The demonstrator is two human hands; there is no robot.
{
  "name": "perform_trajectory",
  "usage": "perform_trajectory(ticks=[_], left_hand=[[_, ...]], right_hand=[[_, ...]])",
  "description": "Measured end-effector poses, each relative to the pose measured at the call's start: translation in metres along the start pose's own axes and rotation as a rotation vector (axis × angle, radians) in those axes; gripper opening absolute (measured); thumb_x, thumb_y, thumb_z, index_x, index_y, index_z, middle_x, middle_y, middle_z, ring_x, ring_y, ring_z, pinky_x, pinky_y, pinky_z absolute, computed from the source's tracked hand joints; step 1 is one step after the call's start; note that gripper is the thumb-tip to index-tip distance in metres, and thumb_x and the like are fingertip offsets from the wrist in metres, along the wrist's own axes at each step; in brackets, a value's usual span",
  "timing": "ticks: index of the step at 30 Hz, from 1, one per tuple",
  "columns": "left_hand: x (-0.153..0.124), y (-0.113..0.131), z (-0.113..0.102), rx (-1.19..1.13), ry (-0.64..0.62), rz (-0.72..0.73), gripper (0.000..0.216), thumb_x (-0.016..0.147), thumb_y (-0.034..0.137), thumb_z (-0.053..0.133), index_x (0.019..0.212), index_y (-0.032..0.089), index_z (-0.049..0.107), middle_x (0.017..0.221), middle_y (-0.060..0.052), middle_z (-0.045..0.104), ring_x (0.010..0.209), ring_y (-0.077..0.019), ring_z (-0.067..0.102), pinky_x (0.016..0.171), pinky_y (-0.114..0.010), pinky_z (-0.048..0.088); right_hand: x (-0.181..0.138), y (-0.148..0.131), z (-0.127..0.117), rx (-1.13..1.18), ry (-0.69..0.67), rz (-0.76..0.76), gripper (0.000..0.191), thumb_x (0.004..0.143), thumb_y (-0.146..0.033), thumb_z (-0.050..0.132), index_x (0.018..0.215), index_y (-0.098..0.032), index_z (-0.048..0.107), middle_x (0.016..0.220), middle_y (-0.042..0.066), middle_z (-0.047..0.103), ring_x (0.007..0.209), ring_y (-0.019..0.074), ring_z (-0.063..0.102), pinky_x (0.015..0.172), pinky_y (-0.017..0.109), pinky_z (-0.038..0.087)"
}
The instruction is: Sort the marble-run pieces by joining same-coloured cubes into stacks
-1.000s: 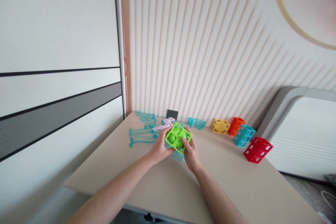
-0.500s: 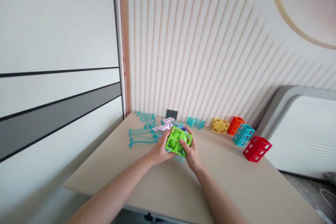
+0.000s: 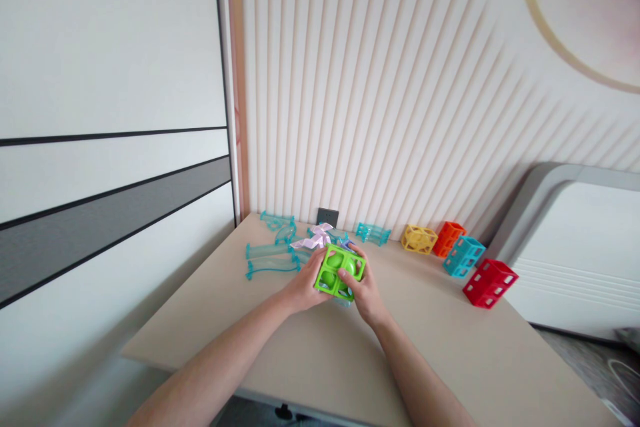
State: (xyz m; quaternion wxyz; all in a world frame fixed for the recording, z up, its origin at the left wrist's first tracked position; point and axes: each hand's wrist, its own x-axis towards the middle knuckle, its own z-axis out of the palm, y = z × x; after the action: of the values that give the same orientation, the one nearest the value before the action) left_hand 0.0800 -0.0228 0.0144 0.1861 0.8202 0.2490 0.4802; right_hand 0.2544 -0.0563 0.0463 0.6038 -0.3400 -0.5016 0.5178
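A bright green open-frame plastic block (image 3: 334, 268) with round green parts inside is held over the beige table (image 3: 450, 347). My left hand (image 3: 305, 283) grips its left side, thumb on the top edge. My right hand (image 3: 364, 285) wraps its right side, with the thumb lying across the front face. Both hands are closed on the block. A clear teal piece shows just under the hands; whether it touches the block I cannot tell.
Clear teal track pieces (image 3: 267, 260) and a pale lilac piece (image 3: 314, 239) lie behind the hands. Along the ribbed wall stand a yellow block (image 3: 419, 239), orange block (image 3: 449, 239), cyan block (image 3: 464, 256) and red block (image 3: 490, 283). A dark wall socket (image 3: 327, 217) is behind.
The green block has turned slightly in my hands and dropped a little toward the table. My right thumb has slid further across its front face.
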Motion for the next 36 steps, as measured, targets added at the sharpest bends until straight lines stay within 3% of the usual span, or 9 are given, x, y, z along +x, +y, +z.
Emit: perform_trajectory(ticks=[10,15,21,26,30,36], left_hand=[[0.001,0.003,-0.002,-0.014,-0.005,0.0,0.091,0.07,0.023,0.083,0.144,0.025,0.03,0.143,-0.017,0.045,0.138,-0.0358,0.042,0.112,-0.057,0.04],[-0.001,0.002,0.001,-0.013,0.023,-0.021,0.091,0.068,0.029,0.085,0.142,0.024,0.033,0.143,-0.017,0.045,0.136,-0.0365,0.043,0.111,-0.057,0.04],[0.003,0.004,0.005,0.008,0.234,-0.075,0.088,0.074,0.036,0.081,0.144,0.026,0.029,0.142,-0.017,0.044,0.136,-0.0359,0.043,0.11,-0.057,0.039],[0.005,-0.004,0.006,0.079,0.34,-0.099,0.09,0.078,0.036,0.078,0.148,0.026,0.023,0.143,-0.018,0.04,0.136,-0.0375,0.042,0.11,-0.057,0.04],[0.0,-0.01,0.012,0.151,0.253,-0.115,0.092,0.08,0.029,0.074,0.152,0.026,0.016,0.148,-0.02,0.034,0.14,-0.0386,0.039,0.111,-0.056,0.04],[-0.005,-0.004,0.013,0.302,0.03,-0.058,0.098,0.084,0.017,0.065,0.155,0.024,-0.001,0.155,-0.024,0.025,0.147,-0.0408,0.025,0.111,-0.061,0.039]], right_hand=[[-0.002,-0.004,0.001,-0.011,0.0,0.0,0.06,0.069,-0.038,0.085,0.119,-0.03,0.053,0.098,0.0,0.067,0.085,0.0208,0.066,0.077,0.035,0.058],[-0.002,-0.001,0.002,-0.028,0.008,-0.022,0.072,0.072,-0.041,0.083,0.134,-0.03,0.048,0.11,0.003,0.067,0.095,0.0228,0.066,0.083,0.037,0.057],[-0.001,0.007,0.009,-0.094,0.008,-0.146,0.081,0.081,-0.045,0.075,0.149,-0.036,0.032,0.134,0.006,0.058,0.117,0.0246,0.06,0.099,0.041,0.05],[0.001,0.019,0.007,-0.409,0.065,-0.257,0.068,0.079,-0.042,0.076,0.14,-0.029,0.048,0.136,0.01,0.056,0.115,0.0274,0.058,0.095,0.043,0.051],[0.004,0.024,0.002,-0.49,0.135,-0.266,0.067,0.075,-0.045,0.079,0.135,-0.027,0.055,0.129,0.01,0.06,0.111,0.0296,0.06,0.092,0.044,0.052],[0.004,0.017,0.0,-0.636,0.182,-0.252,0.082,0.07,-0.048,0.081,0.142,-0.024,0.05,0.133,0.012,0.057,0.123,0.034,0.054,0.106,0.051,0.042]])
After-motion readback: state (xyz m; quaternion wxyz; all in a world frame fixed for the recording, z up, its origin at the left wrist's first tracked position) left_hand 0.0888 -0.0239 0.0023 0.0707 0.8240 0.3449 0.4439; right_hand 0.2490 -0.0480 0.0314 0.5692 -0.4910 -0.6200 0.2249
